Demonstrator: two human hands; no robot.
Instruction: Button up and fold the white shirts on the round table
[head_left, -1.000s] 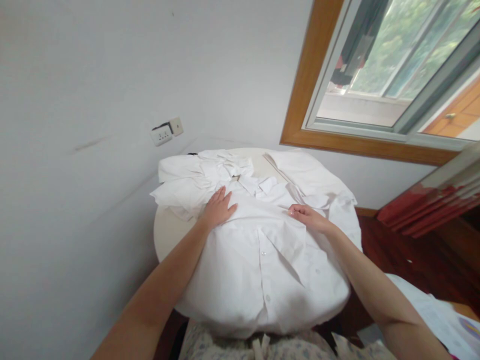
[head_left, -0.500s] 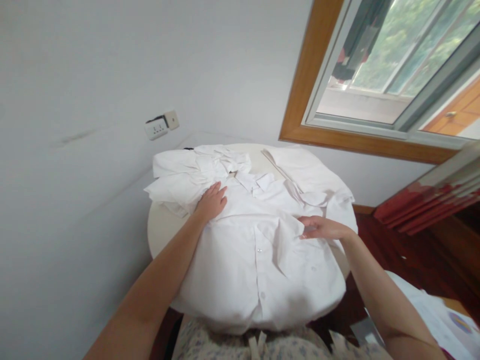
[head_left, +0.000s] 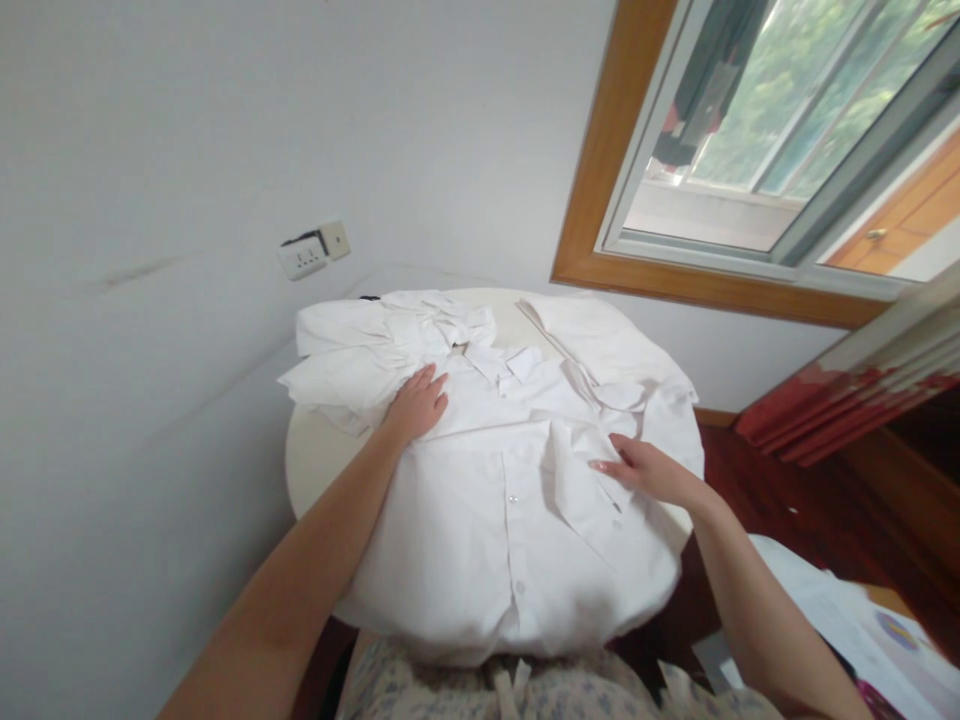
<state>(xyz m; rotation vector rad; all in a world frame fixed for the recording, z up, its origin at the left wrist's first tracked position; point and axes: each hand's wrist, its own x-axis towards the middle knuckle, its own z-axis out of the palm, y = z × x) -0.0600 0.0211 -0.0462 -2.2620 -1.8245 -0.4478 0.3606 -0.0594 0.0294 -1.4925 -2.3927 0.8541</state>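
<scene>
A white button-up shirt (head_left: 442, 540) lies on a round cream table (head_left: 311, 470), its collar toward the wall and its lower part draped over the near edge. My left hand (head_left: 418, 402) rests flat on the upper left of the shirt, fingers spread. On the right side, my right hand (head_left: 637, 468) has its thumb and fingers closed on a raised fold of the shirt cloth; part of the grip is hidden by the fabric. Crumpled white cloth (head_left: 345, 340) lies beyond my left hand. Behind the collar on the right is a folded white cloth (head_left: 600, 330).
The table stands against a white wall with a socket (head_left: 304, 257). A wood-framed window (head_left: 720, 290) is at the upper right, beside a red and cream curtain (head_left: 795, 420). Low on the right, white items (head_left: 840, 610) lie above the dark red floor.
My right hand has turned slightly and shifted the cloth fold, which now stands up more near the button strip. The left hand stays in place. The view has moved a little.
</scene>
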